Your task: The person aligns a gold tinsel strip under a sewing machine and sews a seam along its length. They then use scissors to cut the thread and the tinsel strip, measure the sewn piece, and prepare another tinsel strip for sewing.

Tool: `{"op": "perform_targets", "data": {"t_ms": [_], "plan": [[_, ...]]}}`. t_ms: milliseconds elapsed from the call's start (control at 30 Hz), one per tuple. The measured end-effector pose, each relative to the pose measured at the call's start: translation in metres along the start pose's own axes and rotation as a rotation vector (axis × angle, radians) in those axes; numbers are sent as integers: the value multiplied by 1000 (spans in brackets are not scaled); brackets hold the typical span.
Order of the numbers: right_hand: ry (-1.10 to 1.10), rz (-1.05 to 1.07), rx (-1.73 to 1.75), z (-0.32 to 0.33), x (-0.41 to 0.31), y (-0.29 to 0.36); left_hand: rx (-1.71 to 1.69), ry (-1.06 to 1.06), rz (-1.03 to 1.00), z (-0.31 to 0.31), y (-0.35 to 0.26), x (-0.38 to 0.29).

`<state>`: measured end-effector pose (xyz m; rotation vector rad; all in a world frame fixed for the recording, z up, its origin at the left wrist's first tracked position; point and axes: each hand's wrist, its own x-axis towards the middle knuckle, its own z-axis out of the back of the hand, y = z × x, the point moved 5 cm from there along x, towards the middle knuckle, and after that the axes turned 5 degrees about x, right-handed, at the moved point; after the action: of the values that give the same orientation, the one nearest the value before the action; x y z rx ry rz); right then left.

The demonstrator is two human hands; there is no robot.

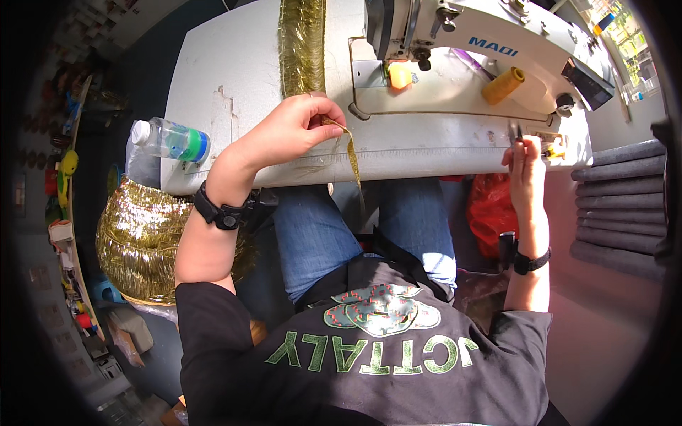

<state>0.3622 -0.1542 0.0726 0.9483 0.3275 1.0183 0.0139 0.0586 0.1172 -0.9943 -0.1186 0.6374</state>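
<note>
My left hand (pixel 295 128) pinches the end of a narrow gold strip (pixel 352 157) between thumb and fingers. The strip's tail hangs over the table's front edge. Just beyond this hand, a wide band of gold tinsel fringe (pixel 302 48) runs away across the white sewing table (pixel 213 58); whether the strip joins it is hidden by the hand. My right hand (pixel 525 165) is raised at the table's right front, closed around a small dark-and-silver tool (pixel 515 132), probably thread snips, blurred. A MAQI sewing machine (pixel 479 37) stands beyond, its needle area left of its arm.
A yellow thread cone (pixel 503 86) and an orange block (pixel 399 75) sit on the machine bed. A clear plastic bottle (pixel 170 139) lies at the table's left edge. Below it is a heap of gold tinsel (pixel 141 239). A red plastic bag (pixel 490 213) hangs or rests under the right side.
</note>
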Motion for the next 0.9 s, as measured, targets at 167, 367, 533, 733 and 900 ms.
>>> {"op": "perform_targets", "data": {"t_ms": [167, 367, 533, 733, 900], "plan": [[177, 151, 88, -80, -47, 86, -26, 7, -73, -13, -6, 4], [142, 232, 64, -125, -43, 122, -54, -1, -98, -24, -11, 6], [53, 326, 47, -132, -42, 126, 3, 31, -70, -26, -11, 7], [23, 391, 20, -138, -37, 135, 16, 13, -77, -26, -10, 9], [0, 399, 110, -142, -28, 141, -9, 8, -96, -29, -8, 10]]}}
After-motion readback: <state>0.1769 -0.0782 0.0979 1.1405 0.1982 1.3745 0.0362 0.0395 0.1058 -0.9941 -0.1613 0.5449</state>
